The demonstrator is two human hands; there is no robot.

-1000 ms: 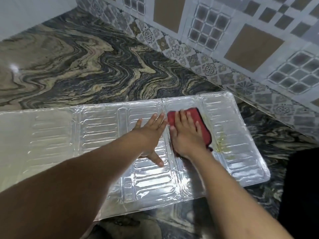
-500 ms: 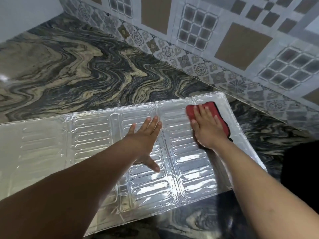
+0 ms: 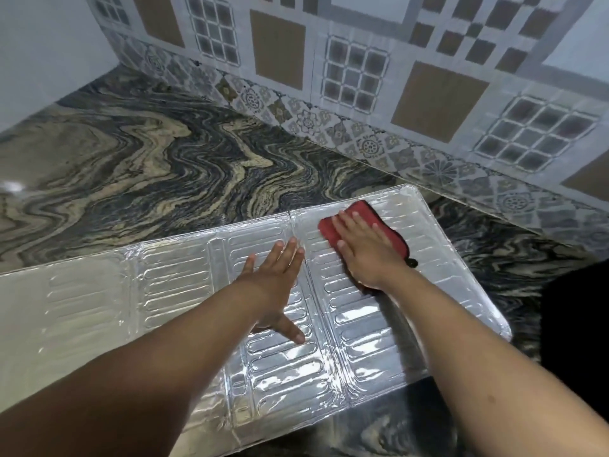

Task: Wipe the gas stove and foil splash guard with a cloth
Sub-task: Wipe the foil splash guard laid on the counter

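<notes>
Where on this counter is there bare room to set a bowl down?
Bare countertop lies between the foil splash guard and the tiled wall. The guard's right panels are crowded: left hand pressing flat, right hand on the red cloth.

The foil splash guard (image 3: 171, 291) is cut off at the left edge of the frame, and both forearms cover parts of its lower centre. The right hand (image 3: 365, 255) hides the middle of the red cloth (image 3: 359, 211); only the cloth's far and right margins show. A small dark item (image 3: 412, 262) at the cloth's lower right corner is too small to identify. A black object (image 3: 580, 341) at the lower right edge is cut off and featureless.
</notes>
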